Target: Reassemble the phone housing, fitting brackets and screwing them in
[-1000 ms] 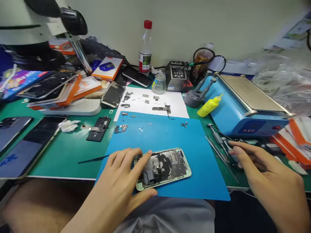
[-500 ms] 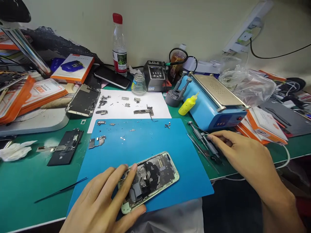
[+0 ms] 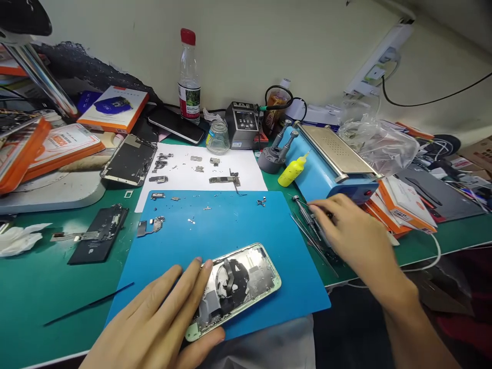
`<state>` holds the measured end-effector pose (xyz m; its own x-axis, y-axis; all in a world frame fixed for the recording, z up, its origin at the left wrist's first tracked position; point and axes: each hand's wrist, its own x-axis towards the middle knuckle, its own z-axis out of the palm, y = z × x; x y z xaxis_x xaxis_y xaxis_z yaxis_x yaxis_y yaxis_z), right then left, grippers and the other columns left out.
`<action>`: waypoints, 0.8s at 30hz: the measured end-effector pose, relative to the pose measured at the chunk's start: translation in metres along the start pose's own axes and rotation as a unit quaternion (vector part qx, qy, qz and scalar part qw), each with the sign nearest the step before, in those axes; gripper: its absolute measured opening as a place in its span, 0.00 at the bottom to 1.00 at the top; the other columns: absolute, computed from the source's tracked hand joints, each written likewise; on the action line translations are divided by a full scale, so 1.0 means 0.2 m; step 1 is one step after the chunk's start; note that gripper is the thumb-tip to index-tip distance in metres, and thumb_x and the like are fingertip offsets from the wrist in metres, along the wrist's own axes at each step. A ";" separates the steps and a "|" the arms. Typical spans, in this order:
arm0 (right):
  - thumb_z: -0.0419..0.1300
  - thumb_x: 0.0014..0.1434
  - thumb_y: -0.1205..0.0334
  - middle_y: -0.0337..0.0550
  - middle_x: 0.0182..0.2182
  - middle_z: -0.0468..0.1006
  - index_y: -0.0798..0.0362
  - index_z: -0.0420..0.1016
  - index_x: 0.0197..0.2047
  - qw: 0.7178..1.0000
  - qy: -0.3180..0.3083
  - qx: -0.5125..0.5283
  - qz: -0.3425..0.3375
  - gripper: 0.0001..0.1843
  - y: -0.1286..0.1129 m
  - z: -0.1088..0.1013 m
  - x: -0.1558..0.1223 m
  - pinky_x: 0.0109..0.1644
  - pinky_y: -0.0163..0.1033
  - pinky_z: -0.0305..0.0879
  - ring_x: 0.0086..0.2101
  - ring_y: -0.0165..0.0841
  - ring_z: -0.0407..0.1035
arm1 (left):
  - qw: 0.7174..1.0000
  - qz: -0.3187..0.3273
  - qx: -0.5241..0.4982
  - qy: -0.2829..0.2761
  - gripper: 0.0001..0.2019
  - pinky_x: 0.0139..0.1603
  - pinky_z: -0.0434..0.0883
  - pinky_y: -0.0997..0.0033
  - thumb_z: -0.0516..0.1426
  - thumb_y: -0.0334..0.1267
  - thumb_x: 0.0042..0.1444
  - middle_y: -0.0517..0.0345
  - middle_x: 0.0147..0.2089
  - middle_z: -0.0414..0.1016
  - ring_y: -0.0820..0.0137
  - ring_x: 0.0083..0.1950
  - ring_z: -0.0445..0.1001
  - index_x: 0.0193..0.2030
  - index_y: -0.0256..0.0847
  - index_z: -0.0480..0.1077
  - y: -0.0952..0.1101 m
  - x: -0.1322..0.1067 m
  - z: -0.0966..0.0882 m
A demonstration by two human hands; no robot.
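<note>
My left hand [image 3: 154,318] grips the left end of an opened phone housing [image 3: 246,287] with a pale green frame. Its fingers lie over the top and its thumb is along the near edge. The housing rests tilted on a blue mat [image 3: 265,220]. At the right, my right hand [image 3: 346,230] is closed above the screwdrivers [image 3: 306,215], thumb and forefinger pinched together. A thin dark tip shows by the pinch, but what it belongs to is hidden. Tweezers [image 3: 313,243] lie beside the mat's right edge.
Small phone parts [image 3: 151,225] lie on the mat, and a circuit board [image 3: 225,180] on white paper. A battery [image 3: 98,238] and a black stick [image 3: 88,304] are at left. A yellow bottle [image 3: 292,171] stands by a blue heating machine [image 3: 319,171]. Behind stands a water bottle [image 3: 189,95].
My right hand has shifted left and slightly forward, now covering more of the screwdrivers. The view has turned a little to the right. My left hand still holds the phone housing.
</note>
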<state>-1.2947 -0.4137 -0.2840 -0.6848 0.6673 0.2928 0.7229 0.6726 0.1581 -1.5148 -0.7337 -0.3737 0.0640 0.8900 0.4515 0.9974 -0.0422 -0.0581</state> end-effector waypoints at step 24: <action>0.57 0.73 0.50 0.40 0.29 0.83 0.50 0.80 0.50 0.988 0.124 0.088 0.010 0.15 0.03 -0.10 -0.19 0.36 0.43 0.71 0.28 0.38 0.78 | 0.993 -0.092 -0.070 0.017 0.36 0.63 0.63 0.56 0.52 0.60 0.75 0.45 0.69 0.75 0.52 0.64 0.71 0.78 0.36 0.61 0.04 0.04 -0.01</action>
<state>-1.2630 -0.4417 -0.2757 -0.6112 0.5972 0.5195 0.6940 0.7198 -0.0110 -1.5063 -0.7273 -0.3677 -0.1214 0.8731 0.4722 0.9870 0.0554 0.1512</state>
